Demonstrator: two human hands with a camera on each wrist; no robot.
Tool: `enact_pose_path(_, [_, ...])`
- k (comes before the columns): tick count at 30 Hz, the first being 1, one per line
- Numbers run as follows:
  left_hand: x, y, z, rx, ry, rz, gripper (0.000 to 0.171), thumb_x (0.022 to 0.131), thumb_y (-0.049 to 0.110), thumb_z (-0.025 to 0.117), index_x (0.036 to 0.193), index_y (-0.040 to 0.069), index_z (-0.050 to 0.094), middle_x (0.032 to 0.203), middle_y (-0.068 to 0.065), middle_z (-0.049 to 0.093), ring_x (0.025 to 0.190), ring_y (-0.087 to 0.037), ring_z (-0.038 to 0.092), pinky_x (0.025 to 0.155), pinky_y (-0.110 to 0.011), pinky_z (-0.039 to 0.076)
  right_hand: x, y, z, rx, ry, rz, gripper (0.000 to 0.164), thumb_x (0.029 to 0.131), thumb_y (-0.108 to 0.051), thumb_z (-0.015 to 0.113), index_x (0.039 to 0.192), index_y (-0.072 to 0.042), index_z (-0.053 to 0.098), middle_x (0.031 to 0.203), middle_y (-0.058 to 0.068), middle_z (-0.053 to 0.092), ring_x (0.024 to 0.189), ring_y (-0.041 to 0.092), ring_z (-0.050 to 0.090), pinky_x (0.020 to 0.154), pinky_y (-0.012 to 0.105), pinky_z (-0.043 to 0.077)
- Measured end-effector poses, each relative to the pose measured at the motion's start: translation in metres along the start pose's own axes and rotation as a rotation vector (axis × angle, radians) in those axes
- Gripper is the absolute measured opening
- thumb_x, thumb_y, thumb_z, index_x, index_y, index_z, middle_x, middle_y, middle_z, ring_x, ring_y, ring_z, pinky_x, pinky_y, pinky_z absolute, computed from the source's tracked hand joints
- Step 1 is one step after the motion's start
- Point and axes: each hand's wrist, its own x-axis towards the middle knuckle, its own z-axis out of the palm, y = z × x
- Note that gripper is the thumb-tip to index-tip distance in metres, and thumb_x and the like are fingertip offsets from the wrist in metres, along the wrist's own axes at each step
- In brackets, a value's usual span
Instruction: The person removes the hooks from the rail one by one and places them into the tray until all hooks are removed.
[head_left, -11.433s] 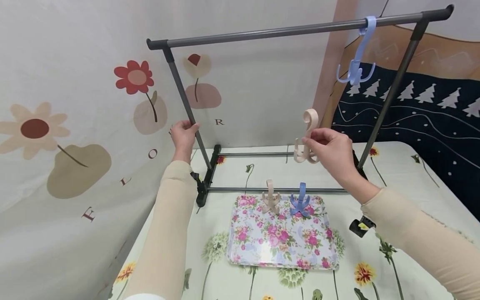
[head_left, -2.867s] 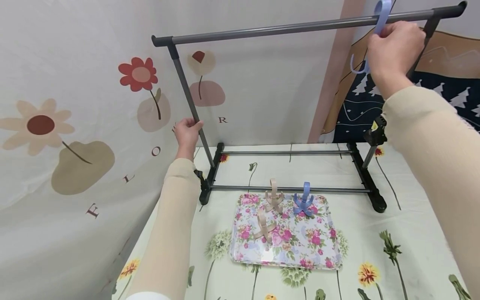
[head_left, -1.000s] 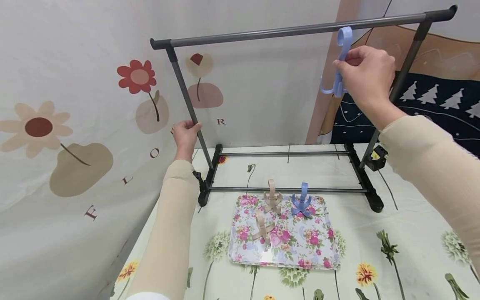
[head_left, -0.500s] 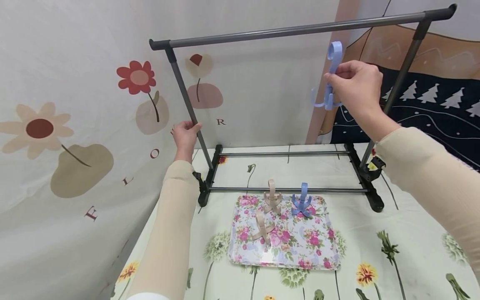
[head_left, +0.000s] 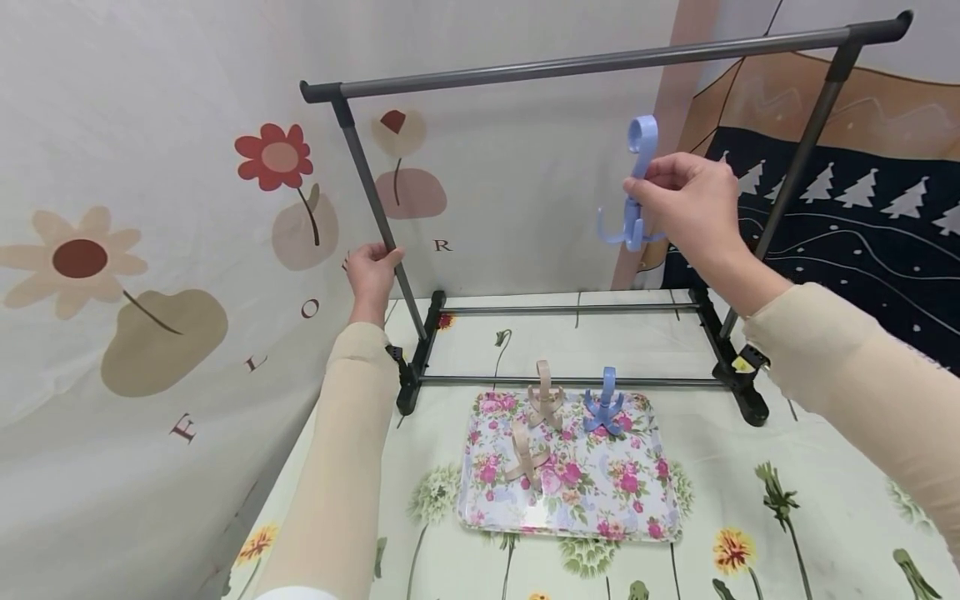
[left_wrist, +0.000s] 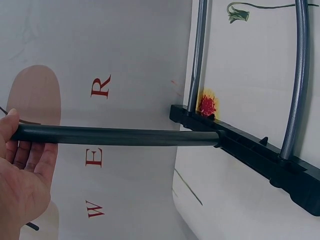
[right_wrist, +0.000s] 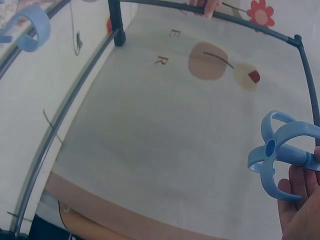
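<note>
My left hand (head_left: 371, 279) holds the left upright (left_wrist: 120, 136) of a dark metal rack, thumb on one side and fingers on the other. With my right hand (head_left: 693, 200) I pinch a light blue multi-prong hook (head_left: 636, 221) by its stem, its curled top upward. It is in the air below the rack's top bar (head_left: 570, 65), apart from it. In the right wrist view the prongs of this hook (right_wrist: 270, 147) face the camera. On a floral tray (head_left: 585, 512) lie two beige hooks, one at the back (head_left: 546, 404), one nearer (head_left: 527, 460), and a darker blue hook (head_left: 603, 410).
The rack's lower rails (head_left: 562, 309) run between two black feet (head_left: 738, 387) on a flower-print cloth (head_left: 750, 467). A printed curtain (head_left: 525, 192) hangs behind and to the left. Dark tree-patterned fabric (head_left: 862, 250) is at the right.
The beige hook once in my right hand now lies on the tray. My right hand has taken the light blue hook off the top bar and moved it down and left. My left hand stays put.
</note>
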Motion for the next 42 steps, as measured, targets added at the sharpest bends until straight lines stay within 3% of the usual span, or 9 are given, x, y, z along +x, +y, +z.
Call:
enact_pose_path(6, [0.000, 0.000, 0.000, 0.005, 0.002, 0.002, 0.032, 0.096, 0.023, 0.068, 0.120, 0.003, 0.063, 0.115, -0.009, 0.062, 0.110, -0.023, 0.055, 0.100, -0.039, 0.042, -0.012, 0.005, 0.005, -0.001, -0.027, -0.021, 0.036, 0.089, -0.035, 0.075, 0.110, -0.006, 0.072, 0.089, -0.004, 0.071, 0.086, 0.009, 0.063, 0.084, 0.028, 0.049])
enact_pose_path(15, [-0.003, 0.002, -0.001, 0.011, -0.003, 0.002, 0.035, 0.096, 0.024, 0.067, 0.123, 0.003, 0.062, 0.118, -0.011, 0.061, 0.112, -0.024, 0.054, 0.101, -0.040, 0.041, -0.024, 0.021, 0.008, -0.018, -0.057, -0.030, 0.034, 0.093, -0.034, 0.070, 0.110, -0.004, 0.072, 0.094, -0.001, 0.071, 0.091, 0.011, 0.064, 0.086, 0.027, 0.052])
enact_pose_path(22, [-0.006, 0.004, -0.002, 0.022, 0.001, -0.010, 0.036, 0.096, 0.027, 0.068, 0.123, 0.003, 0.062, 0.118, -0.010, 0.061, 0.113, -0.024, 0.054, 0.102, -0.039, 0.041, -0.033, 0.032, 0.010, 0.005, -0.095, -0.001, 0.036, 0.093, -0.037, 0.070, 0.111, -0.005, 0.071, 0.097, 0.001, 0.072, 0.093, 0.013, 0.064, 0.094, 0.046, 0.051])
enact_pose_path(29, [-0.005, 0.004, 0.000, 0.001, 0.004, 0.004, 0.033, 0.096, 0.022, 0.068, 0.121, 0.002, 0.062, 0.117, -0.011, 0.062, 0.112, -0.025, 0.055, 0.101, -0.040, 0.041, -0.047, 0.043, 0.013, 0.055, -0.172, 0.004, 0.033, 0.094, -0.034, 0.070, 0.109, -0.004, 0.071, 0.093, -0.004, 0.073, 0.091, 0.013, 0.065, 0.085, 0.031, 0.050])
enact_pose_path(35, [-0.004, 0.003, 0.001, 0.000, 0.011, 0.019, 0.032, 0.096, 0.022, 0.068, 0.119, 0.001, 0.064, 0.115, -0.011, 0.063, 0.109, -0.024, 0.057, 0.098, -0.038, 0.043, -0.060, 0.051, 0.016, 0.108, -0.242, -0.021, 0.026, 0.094, -0.025, 0.071, 0.105, -0.002, 0.071, 0.089, -0.004, 0.074, 0.088, 0.012, 0.070, 0.089, 0.035, 0.049])
enact_pose_path(42, [-0.003, 0.001, 0.001, 0.000, 0.009, 0.018, 0.032, 0.095, 0.022, 0.069, 0.119, 0.001, 0.064, 0.115, -0.010, 0.062, 0.109, -0.024, 0.057, 0.098, -0.037, 0.043, -0.077, 0.061, 0.019, 0.097, -0.322, -0.050, 0.022, 0.094, -0.020, 0.071, 0.104, -0.001, 0.072, 0.092, 0.001, 0.075, 0.088, 0.009, 0.067, 0.089, 0.039, 0.046])
